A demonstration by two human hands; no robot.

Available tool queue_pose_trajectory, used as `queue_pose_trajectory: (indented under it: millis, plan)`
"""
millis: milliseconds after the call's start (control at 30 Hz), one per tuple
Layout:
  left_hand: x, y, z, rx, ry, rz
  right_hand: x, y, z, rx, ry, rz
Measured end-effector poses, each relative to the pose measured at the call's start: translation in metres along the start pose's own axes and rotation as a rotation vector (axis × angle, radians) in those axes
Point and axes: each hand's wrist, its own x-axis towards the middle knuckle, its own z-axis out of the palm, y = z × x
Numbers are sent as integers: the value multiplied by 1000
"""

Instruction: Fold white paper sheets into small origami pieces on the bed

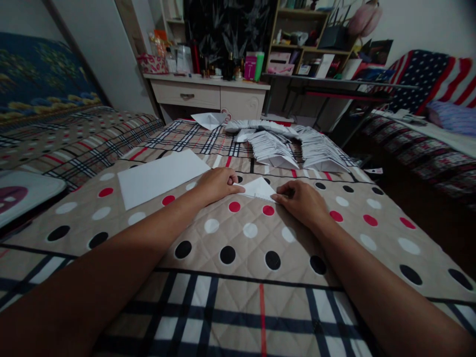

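A small folded sheet of white paper, pointed at the top, lies on the quilted bedspread between my two hands. My left hand pinches its left corner between thumb and curled fingers. At the lower right corner, the thumb and fingertips of my right hand close on the paper. To the left of my left hand rests a flat stack of white paper. Farther back are rows of folded white paper pieces, packed tightly on edge, with a second row to their right.
The patterned bedspread covers the bed. Beyond it stand a white dresser with bottles on top and a desk with shelves. A white, rounded object sits at the left edge. On the right is another bed.
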Motion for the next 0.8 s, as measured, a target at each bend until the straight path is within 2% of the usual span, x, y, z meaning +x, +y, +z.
queue_pose_trajectory:
  millis: [133, 267, 333, 433, 533, 633, 700, 800]
  plan:
    - [0, -3, 2, 8, 9, 29, -1, -1, 0, 15, -4, 27]
    - [-1, -5, 5, -107, 64, 73, -3, 4, 5, 143, 3, 6]
    - [-2, -2, 6, -251, 110, 69, -3, 7, 9, 306, 10, -20]
    - [-2, 7, 6, -628, 166, -20, -3, 6, 13, 629, 2, -48]
    - [-2, 17, 5, -937, 228, -97, -5, -1, 14, 846, -120, -53]
    - [-3, 25, 6, -1132, 286, -105, -11, -11, 13, 920, -207, -27]
    - [-6, 32, 9, -1241, 258, -124, -15, -17, 14, 969, -171, -15]
    - [-14, 45, 15, -1259, 100, -183, -19, -22, 18, 1026, -87, -17]
